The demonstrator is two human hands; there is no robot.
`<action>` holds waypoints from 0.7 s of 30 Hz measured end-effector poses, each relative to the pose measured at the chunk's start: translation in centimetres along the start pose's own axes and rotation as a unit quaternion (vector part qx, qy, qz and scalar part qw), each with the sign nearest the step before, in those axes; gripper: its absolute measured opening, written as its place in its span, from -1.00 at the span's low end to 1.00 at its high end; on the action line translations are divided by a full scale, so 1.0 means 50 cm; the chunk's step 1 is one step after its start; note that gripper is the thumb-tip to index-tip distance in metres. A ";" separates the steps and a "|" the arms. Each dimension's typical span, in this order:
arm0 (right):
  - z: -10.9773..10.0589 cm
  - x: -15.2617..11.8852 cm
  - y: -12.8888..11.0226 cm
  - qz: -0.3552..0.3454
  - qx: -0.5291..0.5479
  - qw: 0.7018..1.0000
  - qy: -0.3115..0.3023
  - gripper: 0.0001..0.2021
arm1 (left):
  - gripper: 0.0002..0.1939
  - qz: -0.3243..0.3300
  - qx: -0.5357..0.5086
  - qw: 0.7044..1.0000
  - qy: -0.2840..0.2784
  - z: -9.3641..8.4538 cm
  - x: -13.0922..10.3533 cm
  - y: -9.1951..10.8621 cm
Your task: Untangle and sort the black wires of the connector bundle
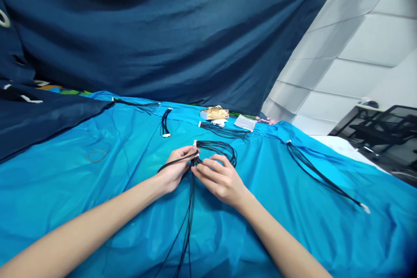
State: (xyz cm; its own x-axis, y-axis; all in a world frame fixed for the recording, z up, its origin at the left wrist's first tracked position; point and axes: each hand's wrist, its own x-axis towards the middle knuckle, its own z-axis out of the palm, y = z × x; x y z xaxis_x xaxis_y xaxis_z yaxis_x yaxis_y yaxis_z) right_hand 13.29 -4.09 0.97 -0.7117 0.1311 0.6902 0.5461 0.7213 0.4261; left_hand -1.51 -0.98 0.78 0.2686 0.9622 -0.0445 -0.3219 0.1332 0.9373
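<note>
Near the middle of the blue sheet, my left hand (177, 168) is closed on a bundle of thin black wires (190, 208) close to a small white connector (196, 155). Just right of it, my right hand (221, 178) pinches the same bundle below that connector, fingertips nearly meeting the left ones. Loose wire ends hang down toward the front. A curved loop of black wires (228, 145) arches behind the right hand, with another white connector (195, 143) standing at its left end. The exact spots under the fingertips are hidden.
Further wire bundles lie on the blue sheet (58, 182): a short one (165, 122), one behind the hands (224, 130), one at back left (135, 105) and a long one (321, 176) at right. A rubber band (97, 156) lies left; a tissue pack (215, 113) sits behind.
</note>
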 end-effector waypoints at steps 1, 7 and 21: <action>-0.001 0.000 0.000 0.000 0.002 1.000 -0.002 -0.87 | -0.77 0.002 0.001 1.000 -0.002 0.000 0.000 0.000; -0.004 0.003 0.001 0.000 0.015 1.000 -0.003 -0.87 | -0.76 0.006 0.007 1.000 -0.009 0.002 -0.004 0.001; 0.005 -0.002 -0.001 0.053 0.030 0.998 0.022 -0.88 | -0.78 0.013 0.003 1.000 -0.021 0.001 0.002 -0.001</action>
State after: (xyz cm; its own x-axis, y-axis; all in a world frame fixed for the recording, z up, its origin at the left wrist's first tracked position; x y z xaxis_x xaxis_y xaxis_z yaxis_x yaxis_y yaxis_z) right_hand 13.20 -3.94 0.73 -0.6309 0.1794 0.7548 0.5887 0.7444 0.3151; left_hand -1.44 -0.92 0.72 0.2990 0.9542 -0.0055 -0.3241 0.1070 0.9400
